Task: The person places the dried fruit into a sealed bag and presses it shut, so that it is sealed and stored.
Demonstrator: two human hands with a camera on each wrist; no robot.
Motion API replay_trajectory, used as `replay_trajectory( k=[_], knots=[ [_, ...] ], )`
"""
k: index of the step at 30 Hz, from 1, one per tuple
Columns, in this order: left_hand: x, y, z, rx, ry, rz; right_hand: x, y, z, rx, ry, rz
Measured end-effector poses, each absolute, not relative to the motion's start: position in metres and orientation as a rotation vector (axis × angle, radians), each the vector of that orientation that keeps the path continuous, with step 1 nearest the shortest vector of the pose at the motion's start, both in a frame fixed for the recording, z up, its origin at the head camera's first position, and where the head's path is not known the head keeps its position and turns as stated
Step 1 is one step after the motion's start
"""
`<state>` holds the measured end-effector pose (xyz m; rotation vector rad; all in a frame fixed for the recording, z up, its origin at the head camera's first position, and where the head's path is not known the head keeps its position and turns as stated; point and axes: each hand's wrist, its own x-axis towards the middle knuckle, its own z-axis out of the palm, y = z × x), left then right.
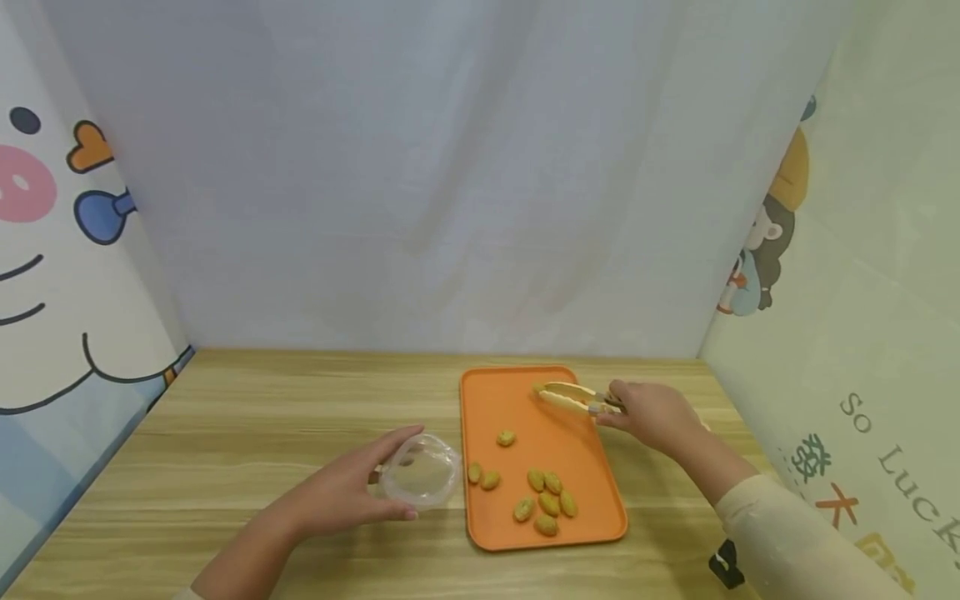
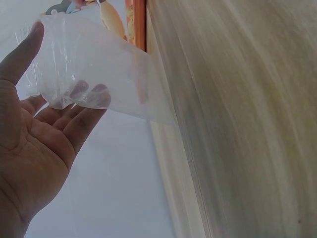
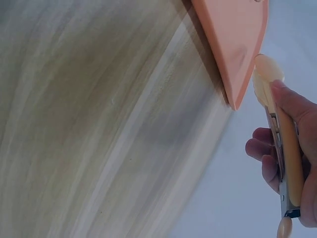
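Observation:
My left hand (image 1: 352, 487) curves its thumb and fingers around a clear plastic container (image 1: 422, 475). Crinkled film shows at the container's rim in the left wrist view, with fingertips visible through its side. On the right, my right hand (image 1: 652, 412) grips cream-coloured tongs (image 3: 288, 148) by the handles. Their tips reach over the far part of an orange tray (image 1: 543, 429). One small yellow-brown oval piece (image 1: 538, 388) is at the tong tips; whether they pinch it, I cannot tell. Several similar pieces (image 1: 549, 503) lie near the tray's front, with another piece (image 1: 506, 437) nearer its middle.
The tray lies on a wood-grain table (image 1: 300, 400), just right of the container. A pale curtain (image 1: 420, 183) closes off the back, and printed cloths hang at the left and right. Below my right forearm is a small black object (image 1: 726, 565).

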<state>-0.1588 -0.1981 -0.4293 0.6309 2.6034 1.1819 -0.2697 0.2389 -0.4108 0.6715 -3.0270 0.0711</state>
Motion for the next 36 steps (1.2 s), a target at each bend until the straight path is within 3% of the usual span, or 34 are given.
replay_trajectory(
  k=[36],
  knots=[
    [-0.158,-0.198,-0.429,0.648,2.615,1.165,-0.240,0.250,-0.423,0.661,-2.940,0.181]
  ],
)
